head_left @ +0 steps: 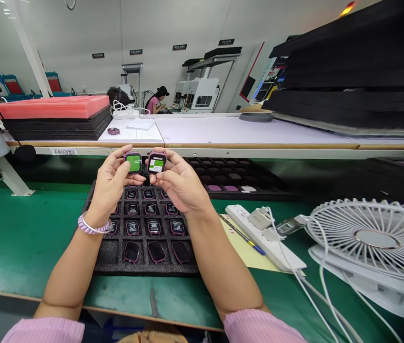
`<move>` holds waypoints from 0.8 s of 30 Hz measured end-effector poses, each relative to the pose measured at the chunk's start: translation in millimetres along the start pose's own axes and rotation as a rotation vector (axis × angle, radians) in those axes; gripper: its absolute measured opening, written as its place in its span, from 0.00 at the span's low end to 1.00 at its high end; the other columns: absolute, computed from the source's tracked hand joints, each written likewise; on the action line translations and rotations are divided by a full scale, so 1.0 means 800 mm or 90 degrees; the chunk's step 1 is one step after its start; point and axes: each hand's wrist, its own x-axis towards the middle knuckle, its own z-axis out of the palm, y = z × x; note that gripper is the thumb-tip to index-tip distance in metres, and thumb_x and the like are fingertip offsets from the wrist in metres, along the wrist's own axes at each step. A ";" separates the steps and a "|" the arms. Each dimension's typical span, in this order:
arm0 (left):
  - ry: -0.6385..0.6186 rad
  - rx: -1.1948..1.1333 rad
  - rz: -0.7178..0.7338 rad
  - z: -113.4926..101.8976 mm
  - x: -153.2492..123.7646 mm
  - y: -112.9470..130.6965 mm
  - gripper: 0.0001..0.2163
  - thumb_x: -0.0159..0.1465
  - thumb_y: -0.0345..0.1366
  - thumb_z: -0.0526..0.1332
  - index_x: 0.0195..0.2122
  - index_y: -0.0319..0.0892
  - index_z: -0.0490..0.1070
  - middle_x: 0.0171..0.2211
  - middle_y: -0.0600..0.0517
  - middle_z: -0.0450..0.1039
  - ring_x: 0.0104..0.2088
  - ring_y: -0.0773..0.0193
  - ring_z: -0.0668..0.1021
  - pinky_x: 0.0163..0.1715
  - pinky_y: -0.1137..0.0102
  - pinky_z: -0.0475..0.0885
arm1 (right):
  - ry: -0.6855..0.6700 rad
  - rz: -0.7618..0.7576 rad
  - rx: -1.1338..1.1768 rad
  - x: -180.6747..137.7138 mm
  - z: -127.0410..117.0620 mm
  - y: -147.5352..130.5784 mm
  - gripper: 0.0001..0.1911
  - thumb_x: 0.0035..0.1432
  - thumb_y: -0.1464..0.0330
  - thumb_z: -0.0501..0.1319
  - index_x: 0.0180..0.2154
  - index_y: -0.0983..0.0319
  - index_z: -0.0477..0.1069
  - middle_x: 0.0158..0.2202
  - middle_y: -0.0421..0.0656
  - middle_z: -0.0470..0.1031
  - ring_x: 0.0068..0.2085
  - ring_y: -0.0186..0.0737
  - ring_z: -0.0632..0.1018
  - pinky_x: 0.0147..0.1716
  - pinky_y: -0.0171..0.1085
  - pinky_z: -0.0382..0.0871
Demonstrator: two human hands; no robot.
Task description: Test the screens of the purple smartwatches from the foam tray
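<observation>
Head view, two smartwatches [135,163] [156,163], pinched in both hands [108,186] [186,186]

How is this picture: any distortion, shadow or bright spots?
Head view: wide-angle stretch seems to distort the white fan; head view: shadow under the shelf darkens the rear tray; head view: the watch in the left hand glows bright green.

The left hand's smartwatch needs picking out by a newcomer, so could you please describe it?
On the green bench lies a black foam tray. Over it, the left hand holds this purple-rimmed smartwatch. Its screen is mostly green; the smartwatch in the right hand shows white and green.
</observation>
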 end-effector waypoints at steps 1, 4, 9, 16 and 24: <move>0.000 -0.005 -0.002 0.000 0.000 0.001 0.20 0.67 0.38 0.65 0.60 0.44 0.70 0.43 0.51 0.76 0.29 0.70 0.84 0.33 0.75 0.84 | 0.002 0.001 0.003 0.001 0.000 0.001 0.31 0.43 0.72 0.67 0.52 0.57 0.70 0.41 0.38 0.76 0.32 0.33 0.76 0.34 0.35 0.75; 0.002 -0.009 -0.015 0.000 0.000 0.002 0.22 0.65 0.36 0.65 0.60 0.43 0.69 0.44 0.50 0.77 0.29 0.70 0.84 0.33 0.75 0.84 | 0.004 0.004 0.009 0.004 -0.001 0.003 0.31 0.43 0.72 0.67 0.52 0.58 0.70 0.41 0.38 0.76 0.31 0.33 0.76 0.33 0.35 0.74; 0.020 0.001 -0.041 0.001 -0.001 0.003 0.28 0.59 0.30 0.63 0.63 0.42 0.67 0.46 0.49 0.78 0.31 0.70 0.84 0.36 0.73 0.85 | 0.024 0.023 0.034 0.010 -0.004 0.008 0.31 0.40 0.73 0.67 0.51 0.59 0.70 0.39 0.37 0.77 0.30 0.31 0.76 0.31 0.32 0.71; 0.036 -0.017 -0.057 0.001 0.001 0.001 0.32 0.54 0.28 0.62 0.64 0.40 0.68 0.45 0.50 0.77 0.30 0.69 0.84 0.35 0.76 0.84 | 0.025 0.033 0.036 0.016 -0.009 0.015 0.31 0.40 0.73 0.66 0.51 0.58 0.71 0.38 0.36 0.77 0.29 0.32 0.76 0.31 0.32 0.71; 0.056 -0.058 -0.117 0.001 0.008 0.002 0.28 0.60 0.28 0.59 0.63 0.39 0.69 0.37 0.53 0.76 0.28 0.67 0.84 0.33 0.75 0.83 | 0.017 0.031 0.030 0.021 -0.017 0.022 0.32 0.39 0.72 0.66 0.51 0.58 0.71 0.39 0.38 0.78 0.30 0.32 0.75 0.31 0.33 0.72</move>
